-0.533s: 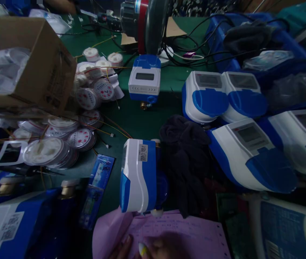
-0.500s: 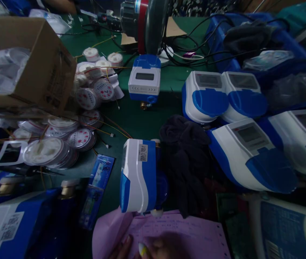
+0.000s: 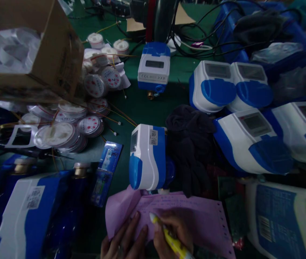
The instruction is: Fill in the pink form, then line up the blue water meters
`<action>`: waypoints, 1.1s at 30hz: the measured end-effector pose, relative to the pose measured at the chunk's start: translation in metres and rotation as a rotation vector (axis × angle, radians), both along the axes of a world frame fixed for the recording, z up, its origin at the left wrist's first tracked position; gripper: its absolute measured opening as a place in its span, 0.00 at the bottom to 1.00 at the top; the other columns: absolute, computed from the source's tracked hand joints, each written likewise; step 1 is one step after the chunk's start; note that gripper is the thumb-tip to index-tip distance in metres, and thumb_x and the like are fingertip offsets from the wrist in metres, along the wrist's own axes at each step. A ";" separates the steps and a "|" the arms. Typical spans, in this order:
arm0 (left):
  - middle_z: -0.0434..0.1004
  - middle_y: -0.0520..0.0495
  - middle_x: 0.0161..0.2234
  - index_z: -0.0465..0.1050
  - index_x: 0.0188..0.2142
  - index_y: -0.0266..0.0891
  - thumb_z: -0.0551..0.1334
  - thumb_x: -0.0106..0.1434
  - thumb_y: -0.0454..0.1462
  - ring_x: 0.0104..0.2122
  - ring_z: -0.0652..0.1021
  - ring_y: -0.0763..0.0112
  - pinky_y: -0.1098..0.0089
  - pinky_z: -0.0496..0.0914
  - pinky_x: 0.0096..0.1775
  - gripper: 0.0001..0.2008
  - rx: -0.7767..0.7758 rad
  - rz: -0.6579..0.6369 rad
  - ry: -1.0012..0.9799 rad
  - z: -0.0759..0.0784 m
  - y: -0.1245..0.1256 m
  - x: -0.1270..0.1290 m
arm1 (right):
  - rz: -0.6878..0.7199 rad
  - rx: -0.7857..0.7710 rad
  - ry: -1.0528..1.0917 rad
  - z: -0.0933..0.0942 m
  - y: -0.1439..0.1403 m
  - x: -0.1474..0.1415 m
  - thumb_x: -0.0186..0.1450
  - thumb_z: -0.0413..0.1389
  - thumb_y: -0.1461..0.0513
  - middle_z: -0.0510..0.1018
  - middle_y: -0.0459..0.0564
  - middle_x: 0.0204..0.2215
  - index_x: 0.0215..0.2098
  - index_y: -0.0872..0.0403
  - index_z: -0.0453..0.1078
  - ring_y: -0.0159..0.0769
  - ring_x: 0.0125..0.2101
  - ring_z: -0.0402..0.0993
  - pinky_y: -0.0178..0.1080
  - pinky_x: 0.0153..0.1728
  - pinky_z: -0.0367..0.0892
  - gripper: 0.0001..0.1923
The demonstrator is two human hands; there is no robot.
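A pink paper form (image 3: 207, 223) with punched holes along its right edge lies at the bottom centre, its left part curled over. My left hand (image 3: 126, 239) rests flat on the sheet with its fingers spread. In my right hand (image 3: 171, 230) is a yellow pen (image 3: 173, 241) with a white tip, pointing up and left over the paper. Just beyond the sheet a blue and white meter (image 3: 147, 158) lies on its side, a label on its casing. A dark cloth (image 3: 189, 151) is bunched to its right.
Several meters (image 3: 252, 140) stand on the right, above a white jug (image 3: 287, 219). At the left are wire spools (image 3: 58, 135), a cardboard box (image 3: 58, 50) and another meter (image 3: 23, 216). A smaller meter (image 3: 153, 66) sits at the back, near a blue crate (image 3: 230, 43).
The view has tilted down, so things sit higher in the picture. More of both hands and of the yellow pen now shows. The meters and spools keep their places on the table.
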State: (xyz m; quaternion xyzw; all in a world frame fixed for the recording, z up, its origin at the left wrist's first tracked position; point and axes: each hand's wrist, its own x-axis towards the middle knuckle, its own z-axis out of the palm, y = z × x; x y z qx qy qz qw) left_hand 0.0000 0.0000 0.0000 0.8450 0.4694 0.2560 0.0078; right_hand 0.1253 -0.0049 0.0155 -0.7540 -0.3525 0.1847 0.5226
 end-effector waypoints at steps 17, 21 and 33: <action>0.78 0.47 0.48 0.75 0.47 0.46 0.58 0.62 0.39 0.45 0.74 0.66 0.64 0.59 0.42 0.15 -0.128 -0.094 -0.043 0.002 -0.004 -0.006 | 0.281 0.079 -0.334 -0.001 0.007 0.014 0.57 0.59 0.67 0.72 0.40 0.20 0.26 0.53 0.64 0.27 0.19 0.70 0.28 0.20 0.68 0.07; 0.77 0.48 0.49 0.75 0.47 0.47 0.60 0.60 0.38 0.45 0.74 0.67 0.65 0.60 0.43 0.15 -0.134 -0.084 -0.056 0.002 -0.004 -0.006 | 0.235 0.043 -0.375 0.000 0.006 0.011 0.59 0.59 0.65 0.73 0.41 0.20 0.26 0.53 0.64 0.28 0.19 0.71 0.29 0.20 0.69 0.08; 0.77 0.48 0.50 0.75 0.47 0.46 0.60 0.60 0.38 0.45 0.74 0.67 0.65 0.60 0.44 0.15 -0.132 -0.080 -0.075 0.001 -0.005 -0.005 | 0.190 0.010 -0.412 0.001 0.006 0.010 0.59 0.59 0.65 0.73 0.41 0.19 0.25 0.53 0.65 0.28 0.19 0.71 0.30 0.21 0.69 0.07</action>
